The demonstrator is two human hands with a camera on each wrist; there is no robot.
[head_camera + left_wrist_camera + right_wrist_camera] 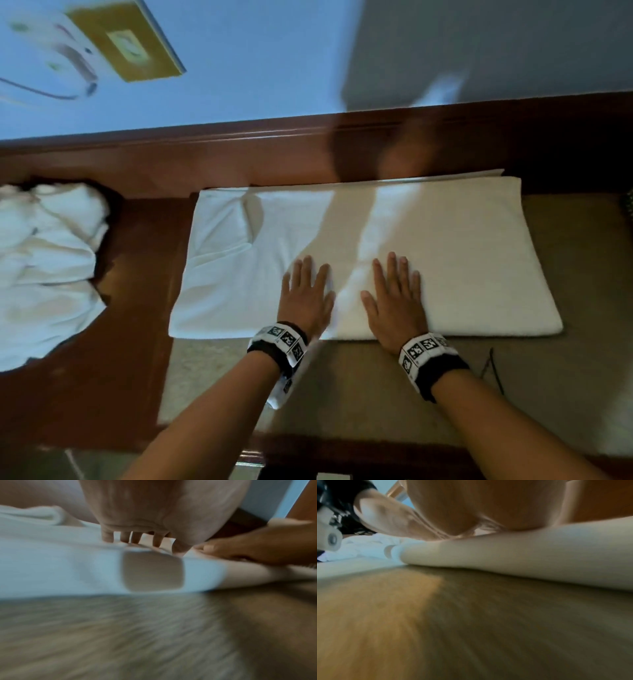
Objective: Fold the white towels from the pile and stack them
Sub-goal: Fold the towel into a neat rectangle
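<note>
With the left hand [306,297] and right hand [394,301] lying flat, fingers straight, gripping nothing, sweep outward evenly to flatten the half-folded white towel [445,260].

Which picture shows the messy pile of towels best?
The head view: the crumpled pile lies whole, left of the flat towel. The right wrist view catches a blurry white bit; the left wrist view shows none clearly.

A reddish-brown wooden tabletop [137,260] carried a beige mat [565,359] across its near right part. Beyond the far edge rose a pale blue wall [257,51], where a yellow-green box [126,41] appeared at upper left, blurred. A thin dark cord [493,370] lay on the mat.
</note>
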